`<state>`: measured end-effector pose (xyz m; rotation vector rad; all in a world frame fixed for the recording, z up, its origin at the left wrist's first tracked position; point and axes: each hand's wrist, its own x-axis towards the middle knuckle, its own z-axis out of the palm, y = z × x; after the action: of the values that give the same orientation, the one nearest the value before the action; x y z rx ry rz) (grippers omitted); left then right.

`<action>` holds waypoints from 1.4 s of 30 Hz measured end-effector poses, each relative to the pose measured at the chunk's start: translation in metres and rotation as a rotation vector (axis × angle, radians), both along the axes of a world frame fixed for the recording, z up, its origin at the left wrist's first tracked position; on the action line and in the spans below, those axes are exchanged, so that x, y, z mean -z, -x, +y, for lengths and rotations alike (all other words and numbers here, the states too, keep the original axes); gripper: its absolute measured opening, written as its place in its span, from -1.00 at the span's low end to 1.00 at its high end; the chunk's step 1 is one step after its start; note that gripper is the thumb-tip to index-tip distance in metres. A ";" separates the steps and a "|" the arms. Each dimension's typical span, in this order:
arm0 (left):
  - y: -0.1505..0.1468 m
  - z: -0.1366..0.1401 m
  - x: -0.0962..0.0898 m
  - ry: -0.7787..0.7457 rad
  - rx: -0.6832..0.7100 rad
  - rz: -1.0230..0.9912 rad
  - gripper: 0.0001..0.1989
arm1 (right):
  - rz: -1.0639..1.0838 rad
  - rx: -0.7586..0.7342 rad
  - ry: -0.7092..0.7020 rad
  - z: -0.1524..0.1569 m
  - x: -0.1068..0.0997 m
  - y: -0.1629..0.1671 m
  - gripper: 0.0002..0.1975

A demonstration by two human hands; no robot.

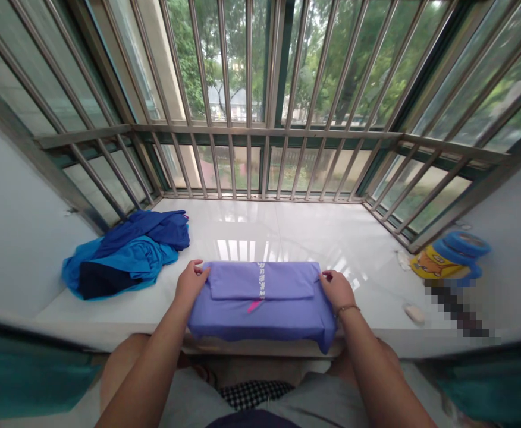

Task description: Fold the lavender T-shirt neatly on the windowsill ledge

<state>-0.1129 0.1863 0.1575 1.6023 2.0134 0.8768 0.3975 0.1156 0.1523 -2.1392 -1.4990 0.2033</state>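
A purple shirt point(263, 318) lies partly folded on the white window ledge, its lower edge draping over the front. White characters and a small pink mark show on its folded upper flap. At the flap's left corner, my left hand point(191, 280) pinches the fabric between thumb and fingers. My right hand point(338, 291), with a thin bracelet at the wrist, grips the opposite corner in the same way. The folded top edge runs straight between both hands. Fingertips are partly hidden by the cloth.
Rumpled blue clothes point(126, 255) lie on the ledge point(251, 229) at left. A blue and yellow bottle point(450, 258) stands at right, near a small pale object point(414, 314) and a pixelated dark item point(459, 309). Metal bars point(267, 131) enclose the window side.
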 end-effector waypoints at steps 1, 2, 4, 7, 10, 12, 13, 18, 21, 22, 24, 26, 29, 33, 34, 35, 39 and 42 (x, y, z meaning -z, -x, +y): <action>0.001 -0.001 0.002 -0.018 0.020 -0.052 -0.52 | 0.026 -0.011 0.010 0.003 0.000 -0.004 -0.71; 0.003 -0.002 0.004 -0.032 0.043 -0.112 -0.49 | 0.050 -0.020 0.017 0.005 -0.001 -0.008 -0.72; 0.006 -0.005 0.007 -0.028 0.088 -0.228 -0.42 | 0.089 -0.027 0.027 0.008 -0.003 -0.014 -0.71; 0.011 -0.011 0.009 0.041 0.133 -0.317 -0.37 | 0.137 -0.025 0.048 0.010 -0.006 -0.018 -0.70; 0.016 -0.012 0.009 0.081 0.164 -0.332 -0.35 | 0.184 -0.038 0.076 0.010 -0.006 -0.016 -0.76; 0.019 -0.011 0.009 0.089 0.164 -0.334 -0.34 | 0.215 -0.045 0.084 0.010 -0.006 -0.014 -0.79; 0.021 -0.009 0.008 0.096 0.154 -0.339 -0.35 | 0.229 -0.043 0.082 0.010 -0.007 -0.013 -0.79; 0.026 -0.003 0.007 0.156 0.076 -0.394 -0.39 | 0.313 -0.009 0.018 0.011 -0.007 -0.011 -0.75; 0.026 -0.002 0.009 0.172 0.060 -0.354 -0.45 | 0.410 -0.006 -0.021 0.012 -0.005 -0.010 -0.69; 0.026 -0.002 0.011 0.171 0.058 -0.332 -0.47 | 0.448 -0.007 -0.030 0.012 -0.004 -0.009 -0.66; 0.027 -0.003 0.015 0.153 0.057 -0.296 -0.47 | 0.523 -0.005 -0.045 0.011 -0.002 -0.007 -0.61; 0.027 -0.003 0.019 0.126 0.062 -0.280 -0.44 | 0.589 0.002 -0.056 0.011 0.000 -0.005 -0.56; 0.029 -0.004 0.024 0.101 0.069 -0.295 -0.40 | 0.659 0.014 -0.060 0.010 0.001 -0.003 -0.51; 0.030 -0.004 0.027 0.094 0.072 -0.339 -0.37 | 0.673 0.011 -0.037 0.010 0.001 -0.002 -0.54; 0.030 -0.005 0.027 0.096 0.072 -0.348 -0.36 | 0.662 0.009 -0.028 0.010 0.001 -0.003 -0.56; 0.030 -0.005 0.027 0.099 0.073 -0.353 -0.36 | 0.645 0.008 -0.016 0.010 0.001 -0.003 -0.58; 0.029 -0.005 0.027 0.108 0.061 -0.333 -0.38 | 0.521 0.021 0.042 0.010 -0.001 -0.008 -0.71; 0.028 -0.006 0.027 0.108 0.055 -0.308 -0.40 | 0.395 0.035 0.074 0.008 -0.004 -0.010 -0.79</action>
<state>-0.1413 0.1807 0.1301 1.3642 1.7636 0.9153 0.4076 0.1236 0.1559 -2.0298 -1.2387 0.6369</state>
